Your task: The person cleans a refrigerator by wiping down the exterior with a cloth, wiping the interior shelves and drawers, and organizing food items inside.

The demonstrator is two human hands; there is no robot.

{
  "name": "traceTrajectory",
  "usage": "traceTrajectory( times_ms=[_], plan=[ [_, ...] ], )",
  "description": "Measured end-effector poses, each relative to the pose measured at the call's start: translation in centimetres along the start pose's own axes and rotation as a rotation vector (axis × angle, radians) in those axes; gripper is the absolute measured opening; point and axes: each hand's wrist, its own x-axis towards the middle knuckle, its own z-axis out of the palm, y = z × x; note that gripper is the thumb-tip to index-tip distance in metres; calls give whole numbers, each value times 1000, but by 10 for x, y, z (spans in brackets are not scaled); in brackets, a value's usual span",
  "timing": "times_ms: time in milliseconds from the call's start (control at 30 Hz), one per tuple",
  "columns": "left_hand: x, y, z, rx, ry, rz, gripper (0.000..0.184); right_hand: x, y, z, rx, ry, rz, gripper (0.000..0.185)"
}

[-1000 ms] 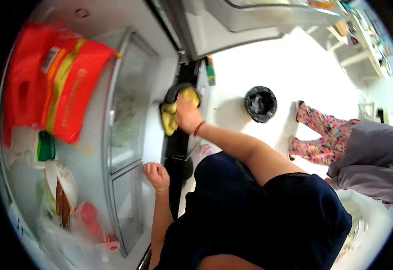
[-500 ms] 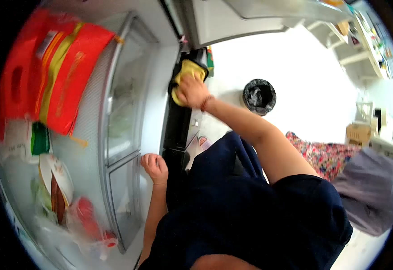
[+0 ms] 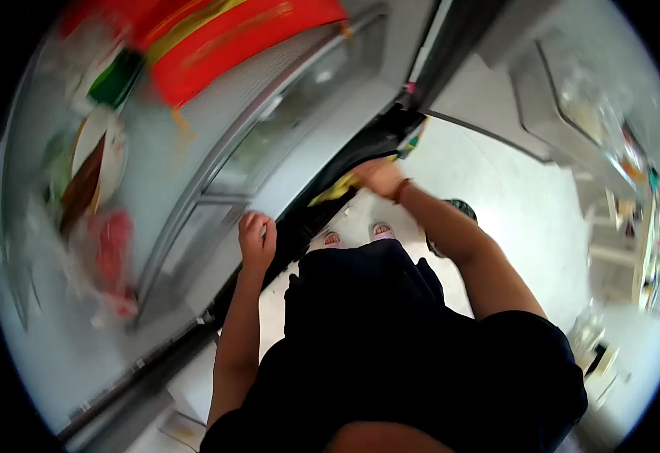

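Observation:
My right hand [image 3: 379, 178], with a beaded bracelet at the wrist, is closed on a yellow cloth [image 3: 336, 189] over the black lower edge [image 3: 300, 215] of an open fridge. Motion blurs its fingers, and part of the cloth is hidden under the hand. My left hand [image 3: 257, 235] is curled into a loose fist beside the clear fridge drawer [image 3: 258, 155], and nothing shows in it.
Inside the fridge are a red bag [image 3: 247, 45], a patterned bowl [image 3: 111, 151] and a plastic bag with something red [image 3: 107, 249]. The fridge door [image 3: 488, 98] stands open at the upper right. Behind my right forearm is a black-lined bin [image 3: 462, 211].
My view has turned, so the fridge now slants across the picture. My right hand and the yellow cloth have shifted along the black edge. The left hand stays curled near the drawer.

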Motion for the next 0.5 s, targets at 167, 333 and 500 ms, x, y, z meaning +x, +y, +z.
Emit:
traceTrajectory(
  times_ms=[167, 333, 500],
  plan=[
    [-73, 40, 12, -135, 334, -419, 8, 4, 26, -55, 10, 191, 167, 23],
    [-154, 64, 57, -196, 460, -764, 5, 14, -51, 6, 92, 146, -244, 20],
    [-169, 90, 63, -234, 527, -953, 12, 51, -137, 21, 427, -132, -445, 27]
  ],
)
